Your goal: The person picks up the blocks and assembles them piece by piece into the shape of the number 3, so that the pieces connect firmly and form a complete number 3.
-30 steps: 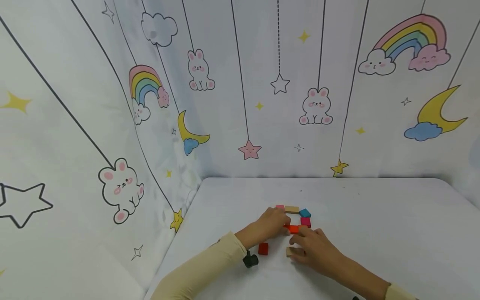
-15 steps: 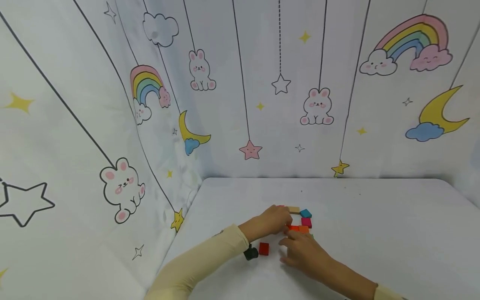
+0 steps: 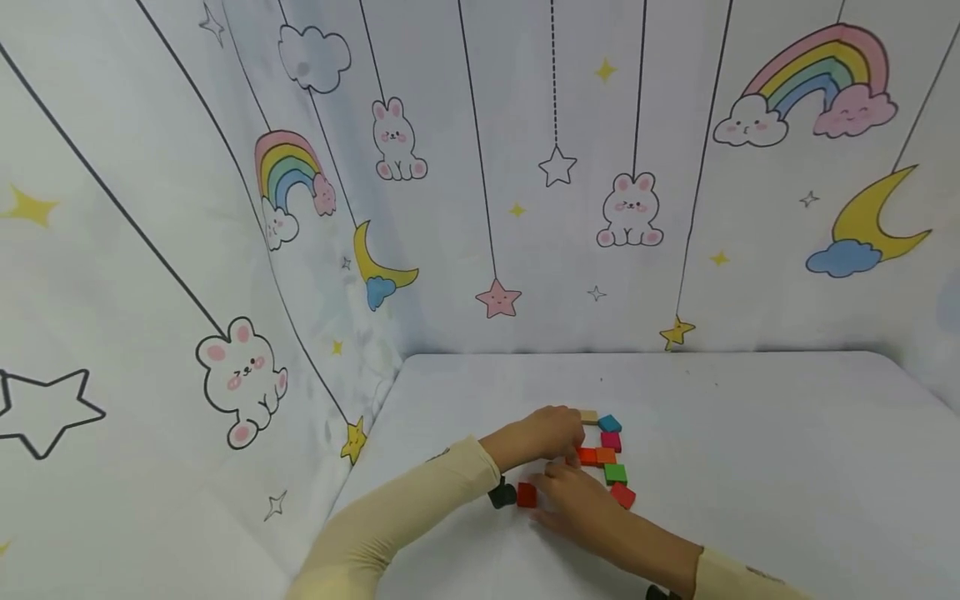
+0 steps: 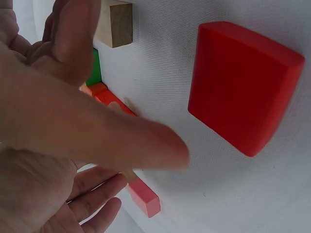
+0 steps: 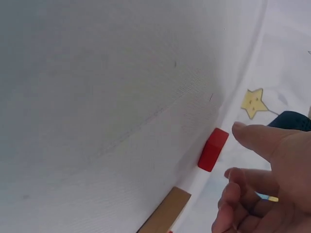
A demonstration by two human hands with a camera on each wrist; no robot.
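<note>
My left hand (image 3: 551, 433) reaches over the left part of a group of small coloured blocks, thumb stretched out. In the left wrist view, a pink block (image 4: 145, 198) lies by its fingertips, and a fingertip overlaps an orange-red block (image 4: 114, 101). Nothing shows gripped in it. My right hand (image 3: 577, 500) is just right of a lone red block (image 3: 527, 495), with thumb and fingers parted. The right wrist view shows that red block (image 5: 213, 149) in front of the spread thumb and fingers, with a wooden block (image 5: 165, 211) nearer the camera.
Right of my hands lie a blue block (image 3: 610, 423), a crimson block (image 3: 611, 442), an orange block (image 3: 605, 456), a green block (image 3: 616, 474) and another red block (image 3: 622, 497). A dark wrist camera (image 3: 501, 492) sits under the left sleeve. A patterned curtain backs the white table (image 3: 750, 467).
My right hand has let go of a wooden block and moved left to the lone red block, uncovering the green and second red blocks. The left hand has stayed almost in place.
</note>
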